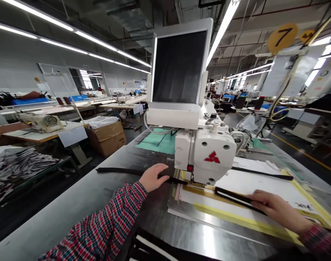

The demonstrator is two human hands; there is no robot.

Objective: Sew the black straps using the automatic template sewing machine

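My left hand (153,178) rests on a long black fabric strip (119,170) on the metal table, its thumb and fingers apart. The strip runs under that hand toward the head of a white sewing machine (214,156). On the right, my right hand (274,208) has its fingers closed on a black strip with a white band (233,196). That strip lies along the white and yellow-edged template (222,214), its near end hidden by the hand. The needle area is partly hidden by the machine head.
A dark-screened panel (178,69) stands above the machine. More black and white strips (154,248) lie at the table's front edge. Another black strip (263,173) and white cloth (256,165) lie right of the head. A cardboard box (107,136) stands beyond the table's left edge.
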